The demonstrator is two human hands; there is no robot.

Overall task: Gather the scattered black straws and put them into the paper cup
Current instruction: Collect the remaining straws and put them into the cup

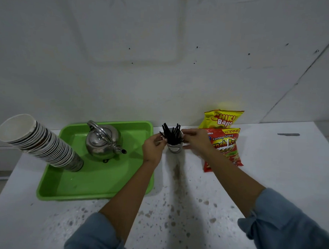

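Observation:
A small paper cup (pixel 174 148) stands upright on the white counter near the wall, with several black straws (pixel 171 134) sticking up out of it. My left hand (pixel 153 147) is at the cup's left rim, fingertips pinched on a straw that leans out to the left. My right hand (pixel 196 140) is against the cup's right side, fingers over the rim and thumb lower on the wall. I see no loose straws on the counter around the cup.
A green tray (pixel 99 185) at the left holds a steel kettle (pixel 102 140) and a leaning stack of paper cups (pixel 42 144). Two snack bags (pixel 224 139) lean against the wall behind my right hand. The speckled counter (pixel 174 210) reaches toward me.

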